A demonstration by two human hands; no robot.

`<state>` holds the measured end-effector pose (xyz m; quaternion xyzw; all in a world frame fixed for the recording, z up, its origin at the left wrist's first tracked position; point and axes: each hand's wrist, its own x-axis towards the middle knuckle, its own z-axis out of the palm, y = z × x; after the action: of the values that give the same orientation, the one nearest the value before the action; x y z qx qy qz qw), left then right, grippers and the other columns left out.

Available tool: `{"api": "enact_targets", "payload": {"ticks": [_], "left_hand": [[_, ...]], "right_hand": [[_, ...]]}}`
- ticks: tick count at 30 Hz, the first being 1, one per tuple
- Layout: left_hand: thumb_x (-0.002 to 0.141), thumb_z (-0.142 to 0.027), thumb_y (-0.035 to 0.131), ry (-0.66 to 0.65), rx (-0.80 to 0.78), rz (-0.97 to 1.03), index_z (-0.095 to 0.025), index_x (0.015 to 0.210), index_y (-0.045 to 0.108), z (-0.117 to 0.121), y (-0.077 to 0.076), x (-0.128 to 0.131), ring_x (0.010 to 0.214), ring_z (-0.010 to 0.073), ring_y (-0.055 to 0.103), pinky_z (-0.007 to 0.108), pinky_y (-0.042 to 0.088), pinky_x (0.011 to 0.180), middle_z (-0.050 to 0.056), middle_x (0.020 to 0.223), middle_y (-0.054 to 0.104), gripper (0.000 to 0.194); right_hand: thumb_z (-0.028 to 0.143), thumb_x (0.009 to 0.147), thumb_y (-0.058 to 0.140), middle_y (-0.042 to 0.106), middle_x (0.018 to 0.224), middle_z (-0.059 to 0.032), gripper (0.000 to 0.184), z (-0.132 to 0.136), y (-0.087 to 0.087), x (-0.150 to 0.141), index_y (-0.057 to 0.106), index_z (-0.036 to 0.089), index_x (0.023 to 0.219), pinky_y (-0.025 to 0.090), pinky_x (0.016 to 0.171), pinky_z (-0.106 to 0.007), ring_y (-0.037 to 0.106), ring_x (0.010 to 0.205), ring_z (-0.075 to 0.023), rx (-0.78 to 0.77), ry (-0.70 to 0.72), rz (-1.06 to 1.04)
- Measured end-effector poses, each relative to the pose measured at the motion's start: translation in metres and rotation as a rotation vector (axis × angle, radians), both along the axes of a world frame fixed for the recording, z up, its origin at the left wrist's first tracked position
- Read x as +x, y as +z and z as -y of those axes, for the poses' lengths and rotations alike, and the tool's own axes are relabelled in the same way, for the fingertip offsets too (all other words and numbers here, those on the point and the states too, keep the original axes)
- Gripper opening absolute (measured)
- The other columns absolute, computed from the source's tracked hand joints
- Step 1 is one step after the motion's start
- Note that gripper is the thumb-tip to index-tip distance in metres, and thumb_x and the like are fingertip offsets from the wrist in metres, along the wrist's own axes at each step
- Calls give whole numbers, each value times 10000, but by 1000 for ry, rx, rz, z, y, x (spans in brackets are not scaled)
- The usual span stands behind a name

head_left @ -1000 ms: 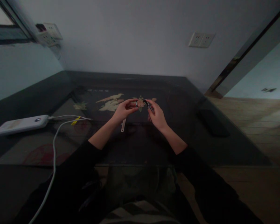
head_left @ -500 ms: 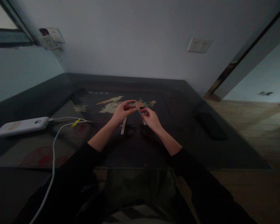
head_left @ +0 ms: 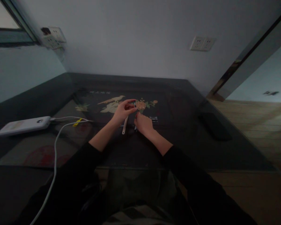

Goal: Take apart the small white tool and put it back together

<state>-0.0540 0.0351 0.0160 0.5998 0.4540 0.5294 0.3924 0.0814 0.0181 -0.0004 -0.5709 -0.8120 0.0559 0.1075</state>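
My left hand (head_left: 123, 111) is raised just above the dark glass table (head_left: 178, 147), its fingertips pinched on a small dark round piece (head_left: 134, 105). A white strap (head_left: 124, 126) hangs down from that piece. My right hand (head_left: 143, 123) is lower, just right of the strap's end and close to the table. Its fingers are curled shut, and only a tiny tip shows at its left edge, too small to name. Both forearms wear black sleeves.
A small metal part (head_left: 154, 118) lies on the table right of my right hand. A white power bank (head_left: 23, 125) with white cables (head_left: 55, 147) sits at the left. A dark flat object (head_left: 214, 125) lies at the right. Wall sockets (head_left: 202, 43) are behind.
My right hand has dropped from beside the left hand's fingertips down towards the table, left and nearer the strap's end. The small metal part now shows where that hand was.
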Motion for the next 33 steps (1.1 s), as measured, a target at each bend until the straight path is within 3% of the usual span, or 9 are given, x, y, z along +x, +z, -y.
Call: {"api": "enact_targets", "payload": {"ticks": [12, 20, 23, 27, 30, 33], "left_hand": [[708, -274, 742, -8, -1, -15, -166, 1199, 611, 0, -5, 0, 837, 148, 646, 302, 505, 830, 21, 849, 680, 519], [711, -244, 742, -48, -2, -41, -138, 1189, 598, 1, -4, 3, 804, 146, 645, 315, 501, 835, 29, 834, 672, 511], [709, -222, 744, -51, 14, -58, -135, 1173, 597, 0, -5, 5, 789, 136, 638, 303, 503, 823, 20, 816, 665, 495], [699, -166, 743, -44, 51, -87, -151, 1128, 601, 1, -7, 8, 757, 122, 628, 276, 510, 773, 1, 794, 651, 452], [703, -166, 744, -43, 67, -113, -162, 1118, 594, 4, -7, 10, 746, 121, 629, 261, 512, 734, -7, 788, 646, 441], [702, -189, 755, -36, 82, -126, -163, 1112, 588, 7, -7, 13, 724, 121, 624, 244, 498, 685, -19, 750, 630, 443]], "right_hand": [[199, 973, 398, 712, 1095, -171, 259, -5, -2, 3, 534, 146, 1187, 527, 830, -370, 702, 1007, -277, -7, 21, -17], [299, 988, 407, 723, 1066, -156, 302, -5, 5, 10, 548, 165, 1218, 530, 785, -404, 706, 942, -301, 27, -2, -86], [323, 994, 391, 729, 984, -140, 297, -10, 9, 20, 602, 180, 1146, 513, 765, -386, 702, 889, -286, 67, -32, -234], [315, 953, 478, 712, 824, -73, 230, -24, 7, 34, 666, 183, 935, 476, 722, -308, 669, 774, -211, 111, -4, -628], [310, 919, 512, 684, 758, -51, 221, -33, 2, 39, 661, 164, 850, 457, 667, -274, 635, 709, -175, 63, 92, -915], [360, 885, 550, 669, 739, -42, 235, -36, -2, 37, 664, 163, 828, 452, 639, -270, 616, 692, -168, -28, 152, -1053]]}}
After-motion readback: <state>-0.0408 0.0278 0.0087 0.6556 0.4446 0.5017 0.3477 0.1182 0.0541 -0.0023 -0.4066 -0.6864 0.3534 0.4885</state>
